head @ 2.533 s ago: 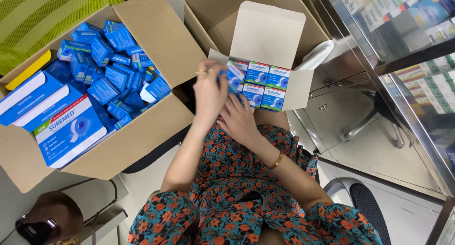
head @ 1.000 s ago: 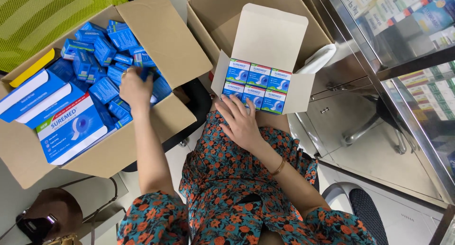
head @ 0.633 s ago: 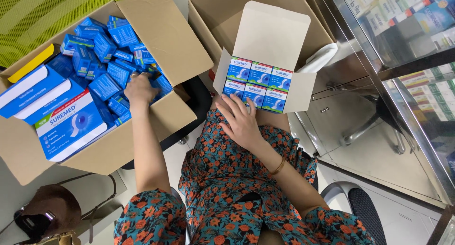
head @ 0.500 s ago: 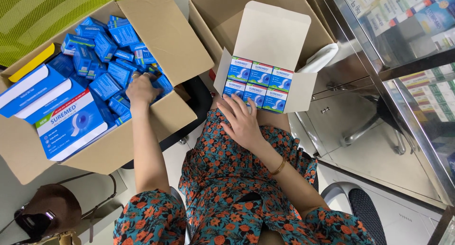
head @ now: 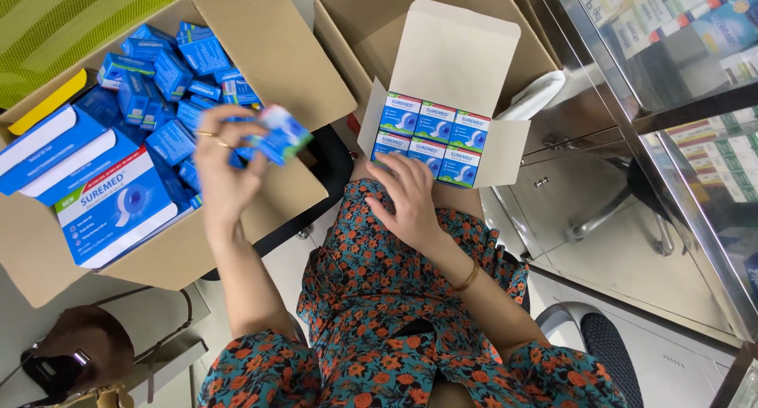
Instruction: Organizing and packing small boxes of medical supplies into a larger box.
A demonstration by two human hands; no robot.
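Note:
My left hand (head: 223, 165) holds a small blue box (head: 278, 133), lifted above the near right corner of a large cardboard carton (head: 280, 52) that is full of several small blue boxes (head: 170, 68). My right hand (head: 410, 196) rests with fingers spread against the front of a white tray box (head: 458, 56) on my lap. That tray box has its lid up and holds several small blue-and-white boxes (head: 430, 135) in two rows.
Larger flat blue-and-white packs (head: 110, 206) lie at the left end of the carton. A second open carton (head: 379, 13) stands behind the tray box. A glass display cabinet (head: 671, 100) with a metal frame is at right. A brown bag (head: 75, 360) lies at lower left.
My left hand went from the tray box into the big carton, took a small blue box, and has now lifted it out toward the right. My right hand stayed on the tray box.

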